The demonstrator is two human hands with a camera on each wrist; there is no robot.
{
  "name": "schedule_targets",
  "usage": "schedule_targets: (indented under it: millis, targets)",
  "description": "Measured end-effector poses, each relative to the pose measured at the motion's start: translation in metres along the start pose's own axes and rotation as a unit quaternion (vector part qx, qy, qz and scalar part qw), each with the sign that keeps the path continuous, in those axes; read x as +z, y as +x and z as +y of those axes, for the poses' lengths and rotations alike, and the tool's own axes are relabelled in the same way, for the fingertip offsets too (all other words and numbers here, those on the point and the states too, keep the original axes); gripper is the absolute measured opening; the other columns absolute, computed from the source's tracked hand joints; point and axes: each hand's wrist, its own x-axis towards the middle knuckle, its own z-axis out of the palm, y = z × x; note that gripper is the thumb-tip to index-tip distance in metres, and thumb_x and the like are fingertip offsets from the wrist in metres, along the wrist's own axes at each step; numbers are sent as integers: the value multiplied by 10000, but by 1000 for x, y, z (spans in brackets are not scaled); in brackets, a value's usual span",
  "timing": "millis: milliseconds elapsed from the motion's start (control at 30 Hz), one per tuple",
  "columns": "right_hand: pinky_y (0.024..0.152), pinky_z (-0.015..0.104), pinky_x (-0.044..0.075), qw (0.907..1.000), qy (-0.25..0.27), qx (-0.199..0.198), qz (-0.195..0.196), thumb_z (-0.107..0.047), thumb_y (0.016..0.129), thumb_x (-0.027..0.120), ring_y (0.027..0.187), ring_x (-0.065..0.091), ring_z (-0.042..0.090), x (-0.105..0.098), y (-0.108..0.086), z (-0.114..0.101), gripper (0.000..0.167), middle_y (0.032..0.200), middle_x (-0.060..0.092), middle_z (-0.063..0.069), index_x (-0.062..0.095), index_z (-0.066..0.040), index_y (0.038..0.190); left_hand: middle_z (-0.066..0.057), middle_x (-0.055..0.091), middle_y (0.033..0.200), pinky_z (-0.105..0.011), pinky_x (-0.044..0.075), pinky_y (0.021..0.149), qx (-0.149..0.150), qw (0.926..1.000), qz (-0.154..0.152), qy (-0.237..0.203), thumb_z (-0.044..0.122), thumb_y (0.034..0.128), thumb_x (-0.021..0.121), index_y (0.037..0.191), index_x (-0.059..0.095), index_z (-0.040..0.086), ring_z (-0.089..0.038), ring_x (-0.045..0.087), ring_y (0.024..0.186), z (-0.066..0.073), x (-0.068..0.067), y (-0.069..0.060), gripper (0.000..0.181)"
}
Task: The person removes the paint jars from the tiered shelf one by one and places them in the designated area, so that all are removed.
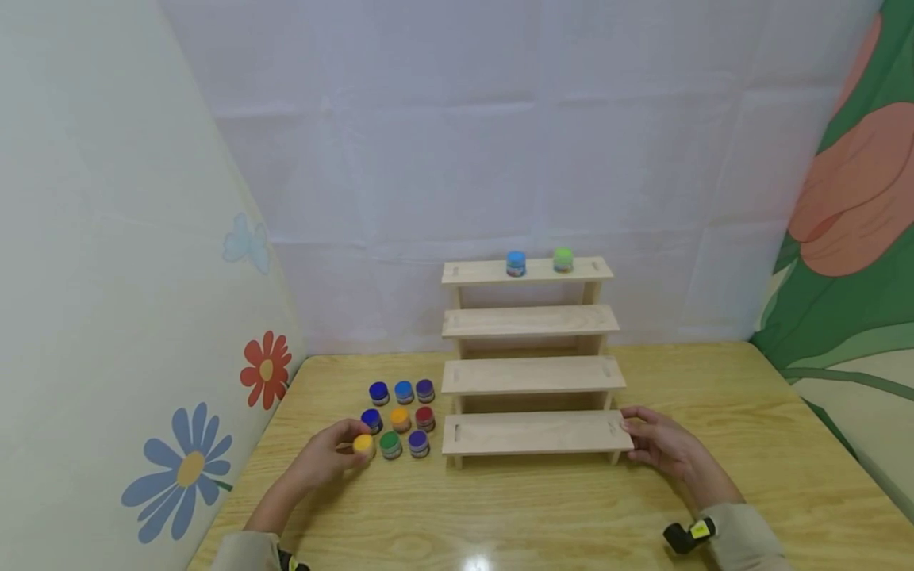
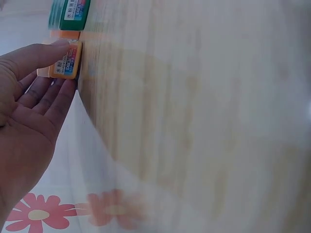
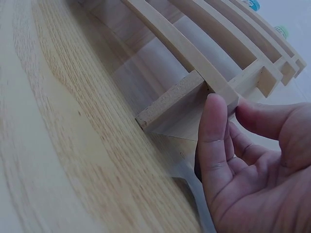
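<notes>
At the near left corner of a group of small paint jars, my left hand (image 1: 324,457) pinches a yellow paint jar (image 1: 363,446) between thumb and fingers. The left wrist view shows the thumb on the side of this jar (image 2: 68,62), beside a green jar (image 2: 75,13). My right hand (image 1: 664,447) grips the right end of the lowest board of a wooden four-step display rack (image 1: 535,433). Seen from the right wrist, thumb and fingers hold the board's corner (image 3: 227,97). A light blue jar (image 1: 516,265) and a light green jar (image 1: 563,261) stand on the top step.
The other jars stand in rough rows left of the rack: blue (image 1: 379,392), orange (image 1: 400,419), red (image 1: 424,418), green (image 1: 389,445) and purple (image 1: 418,443) among them. A white cloth (image 1: 400,159) hangs behind the wooden table (image 1: 400,515). Flower-painted panels (image 1: 178,317) flank it.
</notes>
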Motion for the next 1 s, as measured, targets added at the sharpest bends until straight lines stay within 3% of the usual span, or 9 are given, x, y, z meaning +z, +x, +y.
schedule_targets:
  millis: [300, 533, 767, 1000]
  targets:
    - [648, 210, 590, 10000, -30, 20, 25, -166, 1034, 590, 778, 661, 105, 0, 1, -1, 142, 935, 701, 5, 603, -206, 1169, -68, 666, 1199, -501, 519, 1040, 169, 9998, -36, 45, 104, 874, 794, 1211, 643, 67, -296, 610, 1187, -1, -4, 0, 371]
    - [642, 215, 589, 10000, -58, 8, 54, -164, 1035, 588, 779, 661, 110, 1, -1, -1, 158, 939, 700, 3, 597, -196, 1190, -127, 660, 1232, -459, 547, 1016, 825, 9966, -15, 55, 212, 933, 750, 1269, 613, 18, -315, 614, 1186, 7, -16, -4, 411]
    - [644, 214, 590, 10000, 5, -12, 10, -155, 1038, 578, 779, 659, 110, 2, -2, -2, 145, 937, 698, 4, 607, -197, 1174, -124, 671, 1216, -459, 586, 932, 1269, 9911, 134, 385, 270, 976, 697, 1248, 626, 52, -317, 636, 1151, 25, -23, -1, 356]
    - [642, 209, 587, 10000, -6, -13, 22, -154, 1037, 580, 779, 662, 104, 1, -2, -1, 132, 938, 703, -1, 616, -220, 1146, -139, 670, 1212, -430, 588, 937, 1792, 9826, 103, 471, 283, 979, 692, 1248, 633, 92, -275, 634, 1118, 56, -24, 10, 335]
